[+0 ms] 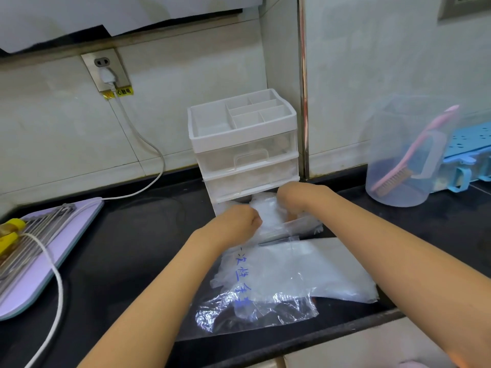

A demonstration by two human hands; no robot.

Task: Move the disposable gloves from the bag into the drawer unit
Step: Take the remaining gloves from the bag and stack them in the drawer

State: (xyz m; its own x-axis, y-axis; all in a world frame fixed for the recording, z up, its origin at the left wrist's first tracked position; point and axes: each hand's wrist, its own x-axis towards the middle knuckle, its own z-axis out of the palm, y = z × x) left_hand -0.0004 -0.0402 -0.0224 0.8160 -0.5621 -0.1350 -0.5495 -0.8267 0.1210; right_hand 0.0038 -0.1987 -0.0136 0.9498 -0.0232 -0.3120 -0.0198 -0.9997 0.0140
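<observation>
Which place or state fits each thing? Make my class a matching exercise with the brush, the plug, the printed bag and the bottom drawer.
Things:
1 pink brush
2 white plug
3 printed plastic bag
4 bottom drawer

Places or states:
a in the wall socket
b pulled out, gloves inside
c standing in the clear jug
d lying on the black counter

Pairs: 1c, 2a, 3d, 4b
</observation>
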